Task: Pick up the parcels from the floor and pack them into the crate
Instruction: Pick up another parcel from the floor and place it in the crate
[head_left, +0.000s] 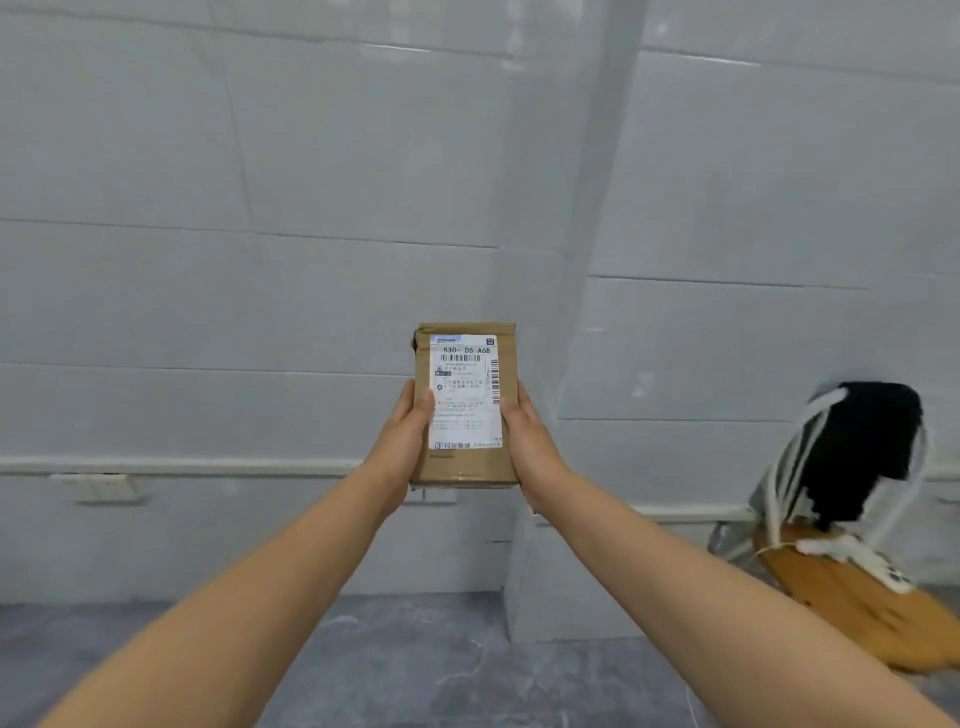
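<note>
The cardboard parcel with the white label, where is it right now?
Head view, centre: the cardboard parcel is held upright before the grey wall, with the left hand gripping its left edge and the right hand its right edge.

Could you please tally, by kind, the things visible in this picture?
cardboard parcel: 1
hands gripping it: 2, left hand and right hand
black bundle with white cords: 1
orange-brown item: 1
Total: 5
</note>
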